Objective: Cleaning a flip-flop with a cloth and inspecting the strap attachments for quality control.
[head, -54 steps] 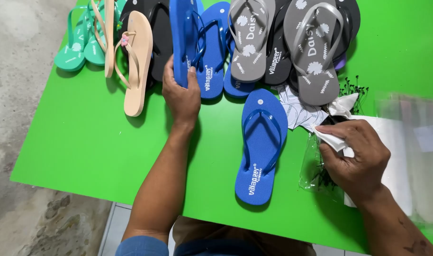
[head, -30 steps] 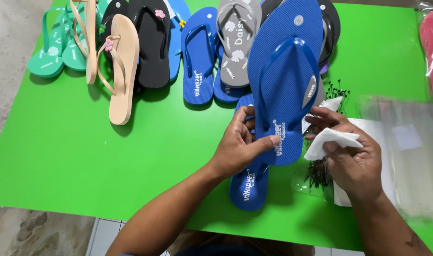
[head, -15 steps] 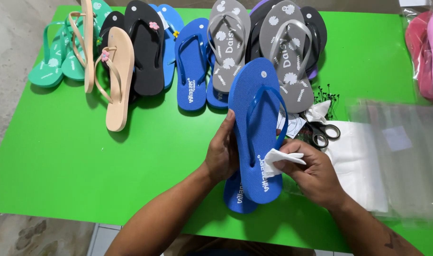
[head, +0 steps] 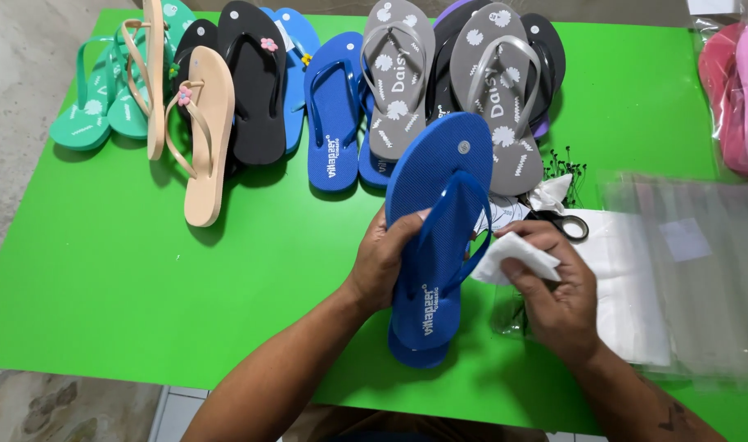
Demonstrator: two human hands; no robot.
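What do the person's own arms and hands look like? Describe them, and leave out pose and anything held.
Both forearms are bare, with no sleeve showing up to the picture's lower edge. The left hand and right hand wear no gloves; no ring, watch or bracelet shows. A small dark marking, perhaps a tattoo, sits on the right forearm near the lower edge.

Bright, even daylight; soft shadows.

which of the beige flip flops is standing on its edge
The far-left beige flip-flop, turned up on its side edge next to the green pairs. The other beige one lies flat, sole down, strap and pink flower showing.
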